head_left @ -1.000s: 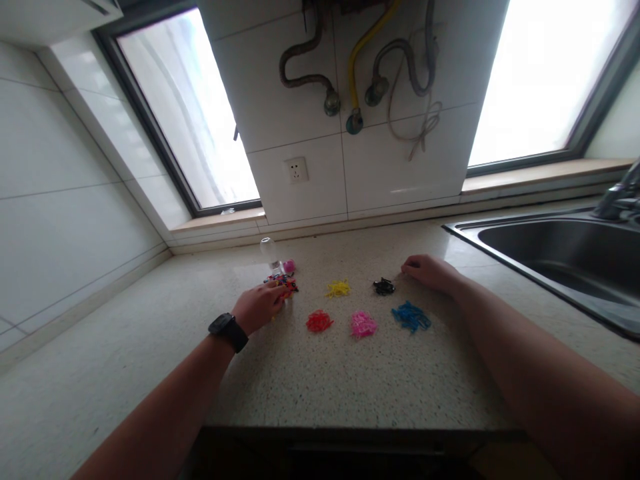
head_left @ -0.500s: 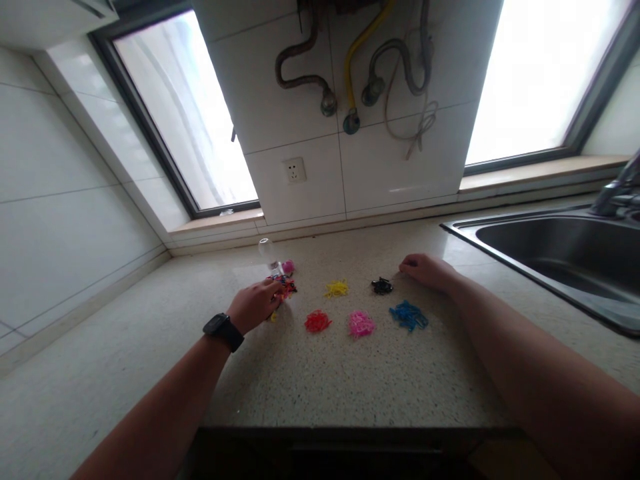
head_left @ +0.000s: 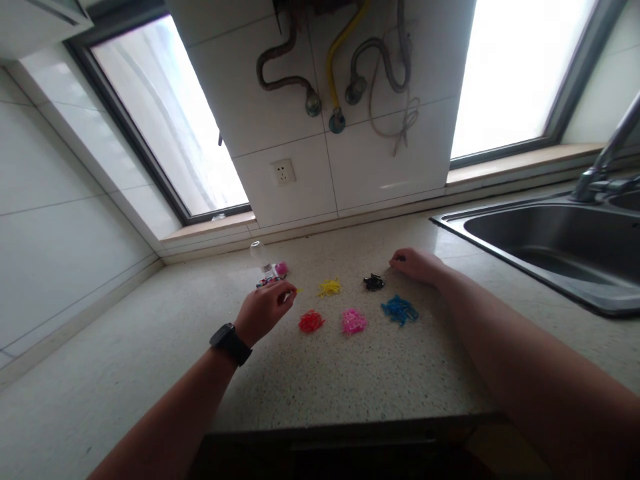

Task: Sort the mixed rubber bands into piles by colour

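Observation:
My left hand (head_left: pixel 264 305), with a black watch (head_left: pixel 230 341) on its wrist, is closed in a pinch over the counter. A small yellow rubber band (head_left: pixel 299 291) pokes out from its fingertips. Behind this hand a mixed-colour heap (head_left: pixel 268 282) is partly hidden. My right hand (head_left: pixel 415 265) rests on the counter, fingers curled together; what they hold, if anything, cannot be made out. Closest to it is a black pile (head_left: pixel 373 283) of small bands. Also lying there are yellow (head_left: pixel 329 287), red (head_left: pixel 311 321), pink (head_left: pixel 354 321) and blue (head_left: pixel 399 310) piles.
A clear bottle (head_left: pixel 259 252) stands behind the mixed heap, with a pink round thing (head_left: pixel 281 269) beside it. To the right a steel sink (head_left: pixel 450 230) with a faucet (head_left: pixel 593 180) is set into the counter (head_left: pixel 320 387). A tiled wall with a socket (head_left: pixel 283 171) rises behind.
My left hand has lifted off the mixed heap and moved right toward the yellow pile, a yellow band now at its fingertips. My right hand stays by the black pile. The view has shifted slightly.

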`<move>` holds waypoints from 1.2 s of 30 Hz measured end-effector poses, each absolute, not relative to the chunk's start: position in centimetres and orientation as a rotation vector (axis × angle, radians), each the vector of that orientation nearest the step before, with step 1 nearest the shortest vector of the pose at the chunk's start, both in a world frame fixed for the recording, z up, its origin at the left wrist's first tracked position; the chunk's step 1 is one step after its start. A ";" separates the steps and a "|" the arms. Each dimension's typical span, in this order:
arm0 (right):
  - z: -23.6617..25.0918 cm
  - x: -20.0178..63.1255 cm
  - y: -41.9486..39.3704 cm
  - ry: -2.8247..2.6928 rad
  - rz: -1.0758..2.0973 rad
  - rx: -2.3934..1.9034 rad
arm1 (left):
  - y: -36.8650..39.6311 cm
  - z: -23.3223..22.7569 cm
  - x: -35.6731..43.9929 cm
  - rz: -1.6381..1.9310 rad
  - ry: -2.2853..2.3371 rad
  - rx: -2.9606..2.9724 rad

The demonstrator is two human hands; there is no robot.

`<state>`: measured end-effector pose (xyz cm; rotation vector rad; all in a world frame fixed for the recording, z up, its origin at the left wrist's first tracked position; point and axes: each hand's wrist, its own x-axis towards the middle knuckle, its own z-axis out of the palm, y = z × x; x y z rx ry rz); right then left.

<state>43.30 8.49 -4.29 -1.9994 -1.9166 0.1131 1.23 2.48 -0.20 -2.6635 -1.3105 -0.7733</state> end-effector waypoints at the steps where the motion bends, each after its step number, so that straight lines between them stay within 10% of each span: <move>1: -4.2 43.2 8.5 -1.916 0.108 -2.006 | 2.3 -0.3 1.8 -0.789 -1.318 -2.683; 20: -3.7 42.2 8.2 -1.952 0.138 -1.992 | 5.1 -2.5 5.2 -0.791 -1.553 -2.854; 36: -4.5 43.0 8.8 -1.974 0.145 -1.913 | 7.5 -1.7 -7.0 -1.019 -1.763 -2.295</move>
